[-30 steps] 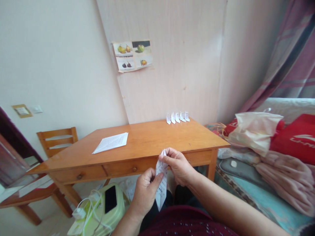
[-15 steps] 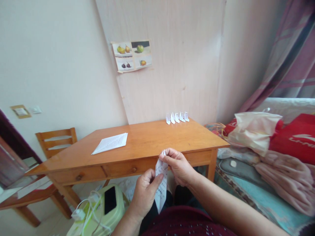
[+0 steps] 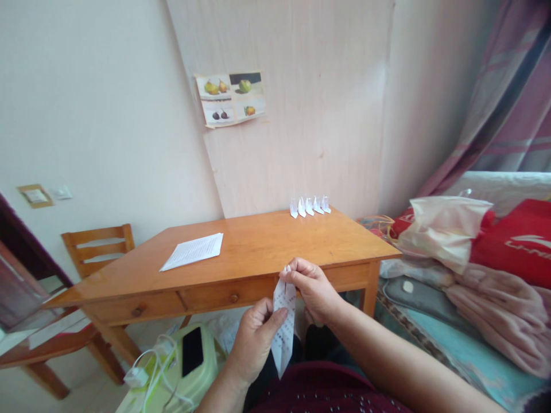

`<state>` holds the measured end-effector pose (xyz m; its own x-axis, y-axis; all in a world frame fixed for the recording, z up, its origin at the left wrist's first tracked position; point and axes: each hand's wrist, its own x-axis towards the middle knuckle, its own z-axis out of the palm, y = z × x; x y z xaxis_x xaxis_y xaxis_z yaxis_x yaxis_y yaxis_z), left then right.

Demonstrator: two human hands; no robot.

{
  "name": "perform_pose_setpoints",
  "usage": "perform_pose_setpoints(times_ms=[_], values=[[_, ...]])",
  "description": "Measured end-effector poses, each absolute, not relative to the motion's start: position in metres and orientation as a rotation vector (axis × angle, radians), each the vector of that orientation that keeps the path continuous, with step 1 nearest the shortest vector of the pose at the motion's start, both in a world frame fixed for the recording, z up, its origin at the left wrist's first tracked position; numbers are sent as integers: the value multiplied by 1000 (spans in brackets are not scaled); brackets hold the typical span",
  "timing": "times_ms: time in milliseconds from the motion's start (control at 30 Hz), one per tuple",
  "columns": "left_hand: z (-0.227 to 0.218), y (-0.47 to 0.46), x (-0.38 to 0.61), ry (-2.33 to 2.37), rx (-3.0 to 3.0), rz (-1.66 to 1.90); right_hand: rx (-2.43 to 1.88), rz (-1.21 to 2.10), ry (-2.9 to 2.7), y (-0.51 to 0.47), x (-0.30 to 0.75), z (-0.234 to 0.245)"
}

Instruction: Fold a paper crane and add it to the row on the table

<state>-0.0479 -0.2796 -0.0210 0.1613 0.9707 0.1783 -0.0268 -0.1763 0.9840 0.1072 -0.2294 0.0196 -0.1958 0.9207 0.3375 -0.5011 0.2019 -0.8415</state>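
Observation:
Between my hands, in front of the table's near edge, is a narrow folded paper [image 3: 283,338] with printed marks and a pointed lower end. My left hand [image 3: 257,332] grips its left side, thumb lying across the front. My right hand [image 3: 312,289] pinches the top, where small paper tips poke out above the fingers. Several small folded paper figures [image 3: 309,207] stand in a row at the table's back right corner. A stack of printed sheets [image 3: 193,251] lies on the table's left part.
The wooden table [image 3: 267,249] has drawers along its front. At lower left, a black phone [image 3: 192,350] and white cables rest on a green box [image 3: 204,381]. A wooden chair [image 3: 101,246] is at left. Bags and a pink blanket [image 3: 503,315] lie on the bed at right.
The folded paper has dropped slightly and shows a little more of its front. The tips at its top stand slightly apart near my right fingers. Both hands keep their hold.

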Motion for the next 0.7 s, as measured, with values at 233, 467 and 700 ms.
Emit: perform_pose_setpoints(times_ms=[233,467,700], values=[[-24,-278,-47,1014,1421,1196,-606,1294,-1141,-228,107,20],[-28,-278,-47,988,1356,1205,-680,1273,-1135,-224,109,25],[-23,-278,-45,908,1205,1295,-650,1385,-1333,-232,108,14]])
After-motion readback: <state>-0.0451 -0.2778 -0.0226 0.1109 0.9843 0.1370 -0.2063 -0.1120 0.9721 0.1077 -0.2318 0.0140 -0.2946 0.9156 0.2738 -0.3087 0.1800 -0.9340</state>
